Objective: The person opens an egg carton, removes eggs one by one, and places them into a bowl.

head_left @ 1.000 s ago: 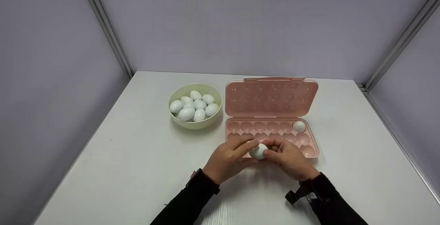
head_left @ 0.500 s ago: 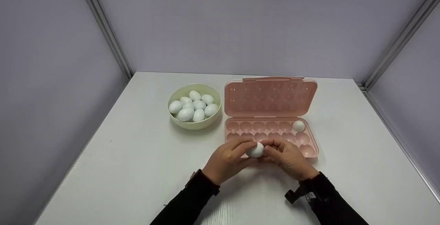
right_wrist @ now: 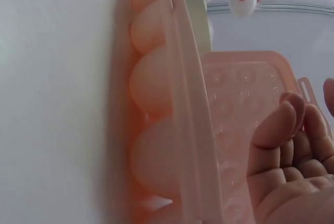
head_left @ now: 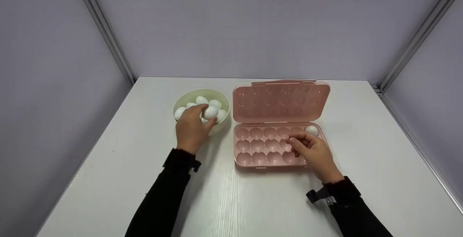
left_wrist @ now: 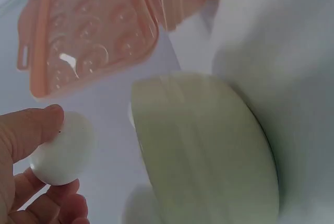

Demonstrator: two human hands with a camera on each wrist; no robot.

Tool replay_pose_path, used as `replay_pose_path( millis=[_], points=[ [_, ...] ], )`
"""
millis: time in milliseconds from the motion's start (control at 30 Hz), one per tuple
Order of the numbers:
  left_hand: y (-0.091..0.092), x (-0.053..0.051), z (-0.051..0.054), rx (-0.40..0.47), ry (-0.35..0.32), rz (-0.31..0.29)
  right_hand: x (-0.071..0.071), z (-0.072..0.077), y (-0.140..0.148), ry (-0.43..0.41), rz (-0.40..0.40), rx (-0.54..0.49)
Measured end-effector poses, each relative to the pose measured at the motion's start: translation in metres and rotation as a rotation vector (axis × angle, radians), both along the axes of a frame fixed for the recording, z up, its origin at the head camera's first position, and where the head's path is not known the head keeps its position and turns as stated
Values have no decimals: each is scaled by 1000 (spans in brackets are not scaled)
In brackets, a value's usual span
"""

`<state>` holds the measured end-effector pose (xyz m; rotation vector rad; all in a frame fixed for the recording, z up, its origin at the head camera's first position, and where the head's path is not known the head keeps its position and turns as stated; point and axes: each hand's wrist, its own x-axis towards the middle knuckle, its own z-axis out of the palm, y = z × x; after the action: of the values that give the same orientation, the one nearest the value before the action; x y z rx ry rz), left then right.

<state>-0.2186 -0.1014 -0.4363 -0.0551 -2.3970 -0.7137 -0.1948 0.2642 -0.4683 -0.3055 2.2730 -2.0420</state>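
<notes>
Over the pale green bowl (head_left: 226, 103), my left hand (head_left: 191, 130) pinches a white egg (head_left: 211, 112) between thumb and fingers. The left wrist view shows that egg (left_wrist: 65, 148) apart from the bowl's outer wall (left_wrist: 209, 151). Several more white eggs (head_left: 202, 100) lie in the bowl, partly hidden behind the hand. My right hand (head_left: 316, 153) hovers over the right part of the pink egg carton (head_left: 249, 166), fingers loosely bent and holding nothing. One egg (head_left: 311, 131) sits in the carton's far right cell. Some cells at the right are hidden by the right hand.
The carton's lid (head_left: 280, 103) stands raised at its back edge. Both carton and bowl rest on a white table (head_left: 224, 200), with the bowl left of the carton. Grey-lilac panels (head_left: 231, 30) enclose the table at the back and sides.
My left hand has gone from over the carton's front, left and away to the bowl, an egg in its fingers. My right hand has let go of the egg and shifted slightly right.
</notes>
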Motion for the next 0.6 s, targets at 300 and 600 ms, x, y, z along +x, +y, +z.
replay_pose_path(
  millis=[300,600],
  points=[
    [-20,-33,2,37,-261,66,-10,10,32,271,-312,369],
    [-20,-48,2,-24,-373,105,-19,6,57,300,-482,545]
  ],
)
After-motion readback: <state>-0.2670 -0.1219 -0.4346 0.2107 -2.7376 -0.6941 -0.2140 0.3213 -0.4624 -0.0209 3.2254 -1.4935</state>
